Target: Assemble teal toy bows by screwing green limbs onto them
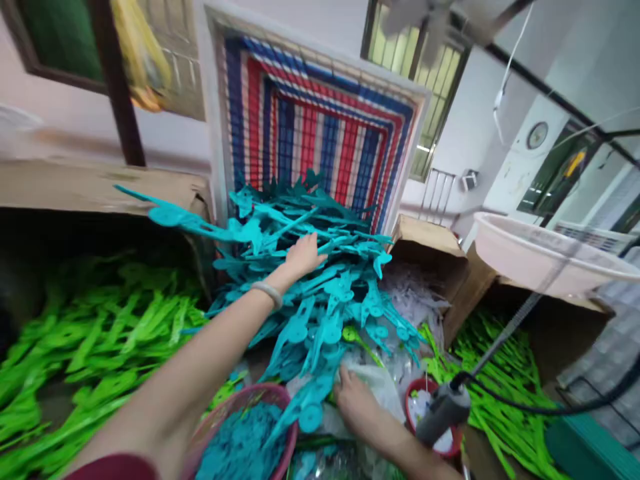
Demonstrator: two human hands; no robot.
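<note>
A large heap of teal flat plastic pieces (330, 290), long and thin with rounded, holed ends, fills the middle. My left hand (303, 255), with a pale bracelet on its wrist, reaches onto the top of it; thumb and fingers are apart, with the fingertips partly hidden among the pieces. Lower down, my right hand (356, 399) has curled fingers against a teal plastic piece (311, 408) at the heap's front. Its grip is partly hidden. A clear plastic bag (380, 383) lies beside that hand.
A pink basket (289, 427) with teal bits stands front left; a red bowl (411, 407) stands right. Boxes hold bright green pieces (130, 320) (505, 373). A grey tool (443, 410) hangs near my right forearm. A pink tub (545, 257) and striped, gridded panel (320, 133) stand behind.
</note>
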